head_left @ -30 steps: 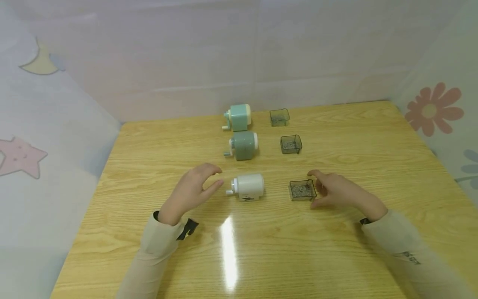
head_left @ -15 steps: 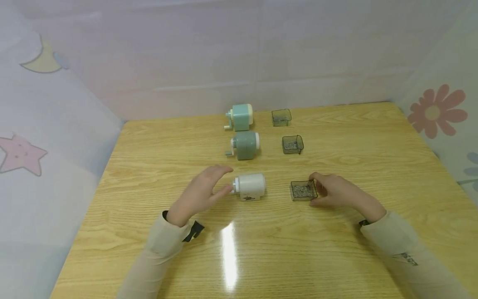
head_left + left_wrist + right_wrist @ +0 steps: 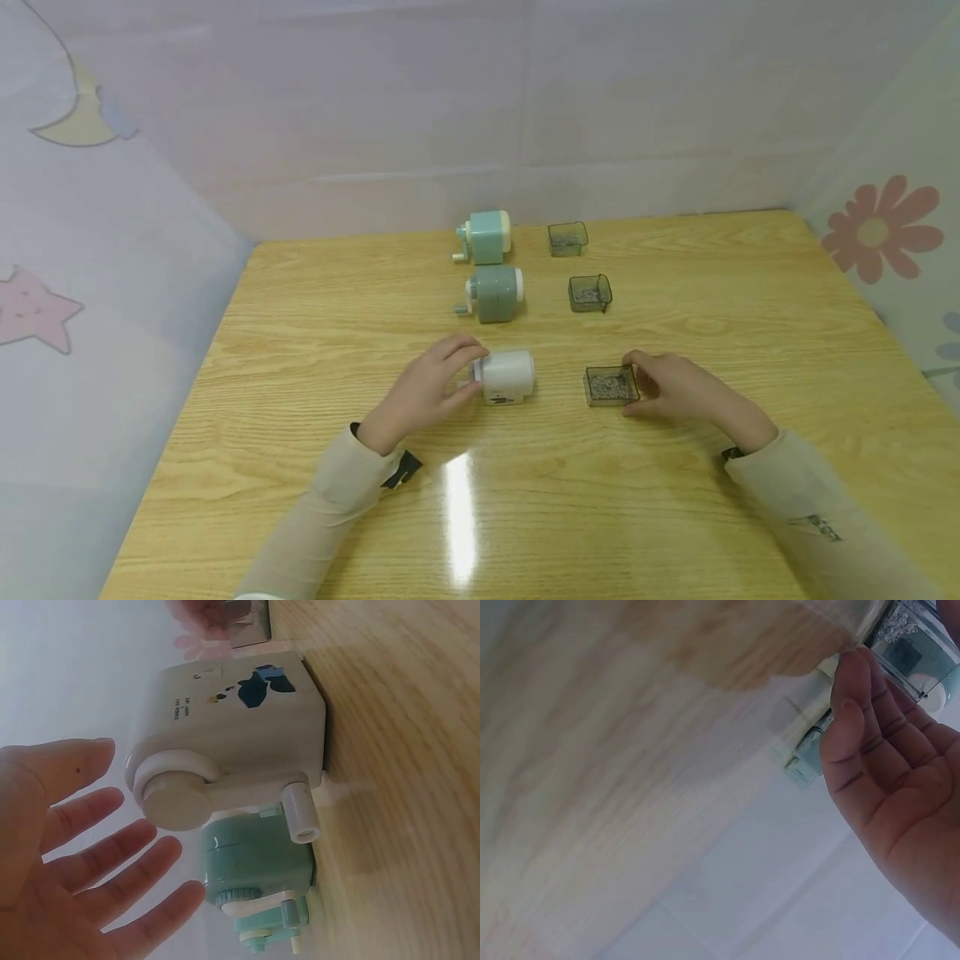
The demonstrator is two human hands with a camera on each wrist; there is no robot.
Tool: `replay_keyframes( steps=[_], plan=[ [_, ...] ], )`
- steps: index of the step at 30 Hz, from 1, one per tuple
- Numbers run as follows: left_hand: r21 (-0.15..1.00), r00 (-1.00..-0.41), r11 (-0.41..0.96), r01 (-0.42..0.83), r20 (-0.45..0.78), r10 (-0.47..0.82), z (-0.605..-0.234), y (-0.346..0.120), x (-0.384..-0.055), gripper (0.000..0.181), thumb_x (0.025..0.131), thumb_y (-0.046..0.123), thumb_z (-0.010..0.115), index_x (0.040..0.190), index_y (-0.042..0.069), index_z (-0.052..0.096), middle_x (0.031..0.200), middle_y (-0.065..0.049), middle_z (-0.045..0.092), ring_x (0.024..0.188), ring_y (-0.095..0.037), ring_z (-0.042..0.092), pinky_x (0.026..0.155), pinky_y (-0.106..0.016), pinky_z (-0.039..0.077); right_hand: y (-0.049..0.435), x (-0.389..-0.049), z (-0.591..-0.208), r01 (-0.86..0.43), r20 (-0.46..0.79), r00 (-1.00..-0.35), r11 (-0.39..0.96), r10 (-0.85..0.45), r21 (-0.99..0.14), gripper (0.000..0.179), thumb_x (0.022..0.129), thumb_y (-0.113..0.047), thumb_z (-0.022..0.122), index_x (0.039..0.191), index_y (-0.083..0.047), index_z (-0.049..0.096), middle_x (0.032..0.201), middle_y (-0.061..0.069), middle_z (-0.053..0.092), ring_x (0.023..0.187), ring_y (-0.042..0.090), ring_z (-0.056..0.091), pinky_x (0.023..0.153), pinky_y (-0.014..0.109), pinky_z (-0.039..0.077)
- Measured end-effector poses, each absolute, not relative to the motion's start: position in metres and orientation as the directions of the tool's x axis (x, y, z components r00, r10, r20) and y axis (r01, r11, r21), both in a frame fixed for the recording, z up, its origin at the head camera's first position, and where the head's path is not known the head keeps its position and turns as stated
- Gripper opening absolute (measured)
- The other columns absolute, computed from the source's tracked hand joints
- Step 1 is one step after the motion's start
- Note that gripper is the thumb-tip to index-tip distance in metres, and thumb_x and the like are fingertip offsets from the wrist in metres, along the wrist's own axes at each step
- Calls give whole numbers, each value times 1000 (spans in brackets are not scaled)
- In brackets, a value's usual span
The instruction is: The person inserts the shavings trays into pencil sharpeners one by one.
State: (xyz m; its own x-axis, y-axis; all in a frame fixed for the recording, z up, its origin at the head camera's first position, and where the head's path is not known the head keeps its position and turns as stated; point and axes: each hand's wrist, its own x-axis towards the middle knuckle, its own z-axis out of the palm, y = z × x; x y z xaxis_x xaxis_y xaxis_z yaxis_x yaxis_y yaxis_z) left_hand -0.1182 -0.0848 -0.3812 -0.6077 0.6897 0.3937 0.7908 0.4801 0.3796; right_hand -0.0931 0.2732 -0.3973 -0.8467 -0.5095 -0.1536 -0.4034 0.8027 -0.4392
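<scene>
A white crank pencil sharpener with a printed picture lies on the table, its crank end facing my left hand. The left wrist view shows that hand's fingers spread and relaxed beside the crank, holding nothing. To the sharpener's right sits a clear smoky shavings drawer with grey shavings in it. My right hand pinches this drawer at its right end, thumb at the near corner and fingers at the far one. The right wrist view shows the fingertips against the drawer's wall.
Behind the white sharpener stand a dark green sharpener and a light teal one. Each has a clear drawer to its right: a middle drawer with shavings and a far drawer. A pale curtain borders the wooden table.
My left hand has moved right, up to the white sharpener's crank end. My right hand has closed in on the near drawer's right end and now pinches it.
</scene>
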Motion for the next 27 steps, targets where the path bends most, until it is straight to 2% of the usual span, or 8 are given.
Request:
replay_keyframes(
  steps=[17,27],
  plan=[
    [377,-603,478,793,382,700,-385,-82,-117,33,82,16,69,110,4,59,111,-9,57,97,-21,57,80,-31,50,269,-92,-394,-391,-146,-859,813,-491,-432,57,72,-31,77,112,2,52,72,-7,52,62,5,47,56,25,43],
    [382,-602,474,793,380,702,-386,-81,-118,31,83,15,68,110,3,59,110,-9,57,97,-20,57,79,-30,50,268,-93,-396,-431,-99,-852,796,-514,-425,60,72,-34,76,114,2,54,76,-6,55,63,6,48,58,26,44]
  ],
)
